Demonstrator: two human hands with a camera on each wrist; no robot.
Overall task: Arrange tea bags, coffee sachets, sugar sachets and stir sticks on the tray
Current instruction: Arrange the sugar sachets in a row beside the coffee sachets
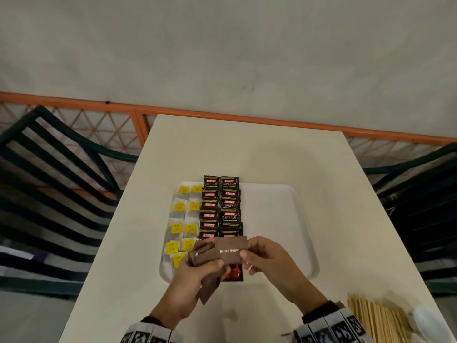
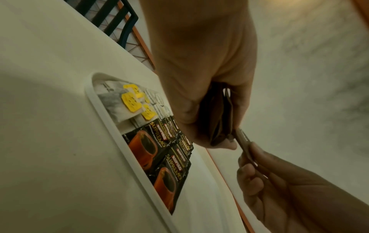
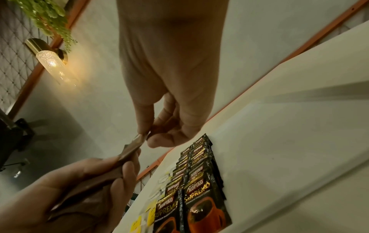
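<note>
A white tray (image 1: 284, 206) sits on the pale table (image 1: 272, 157), nearer the front edge than the back. Along the tray's left edge lie two columns of tea bags (image 1: 181, 220) with yellow tags, and just right of them, about the tray's middle, two overlapping columns of black coffee sachets (image 1: 221, 206); the farthest pair overhangs the tray's back rim. The tray's right half is bare. Above the tray's front edge, the left hand (image 1: 197, 273) has its fingers and thumb curled round a fanned bundle of brown sugar sachets (image 1: 202, 253). The right hand (image 1: 267, 258) pinches the right end of the top sugar sachet (image 1: 230, 250), printed "Brown Sugar", between thumb and fingers, while the sachet's other end sits under the left thumb. A heap of wooden stir sticks (image 1: 376, 315) lies off the tray at the table's front right corner, beside a white object too blurred to identify.
</note>
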